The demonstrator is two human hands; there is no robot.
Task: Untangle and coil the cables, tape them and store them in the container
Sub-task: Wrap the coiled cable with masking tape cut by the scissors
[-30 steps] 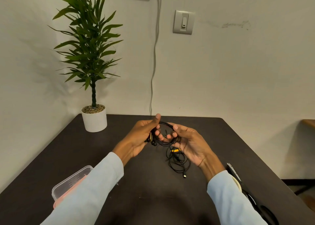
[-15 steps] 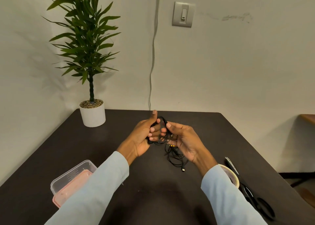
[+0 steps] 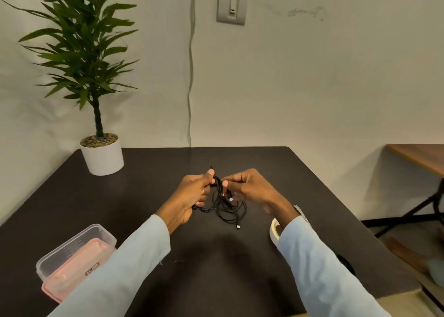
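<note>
A tangle of thin black cables (image 3: 228,208) hangs between my hands over the middle of the dark table (image 3: 144,172). Its lower loops and a small plug rest on the tabletop. My left hand (image 3: 192,196) pinches the bundle between thumb and fingers on the left side. My right hand (image 3: 247,187) grips the strands just to the right, fingertips almost touching the left thumb. A roll of pale tape (image 3: 274,230) lies by my right wrist, partly hidden by the sleeve. The clear container (image 3: 79,244) sits on its pink lid at the near left.
A potted plant in a white pot (image 3: 102,156) stands at the table's far left corner. Dark scissors handles (image 3: 346,263) peek out beside my right sleeve. A wooden side table (image 3: 418,158) stands off to the right, past the table's edge.
Both hands have lowered the cable bundle toward the table and drawn it together, and more of its loops now lie on the surface. The view has tilted down.
</note>
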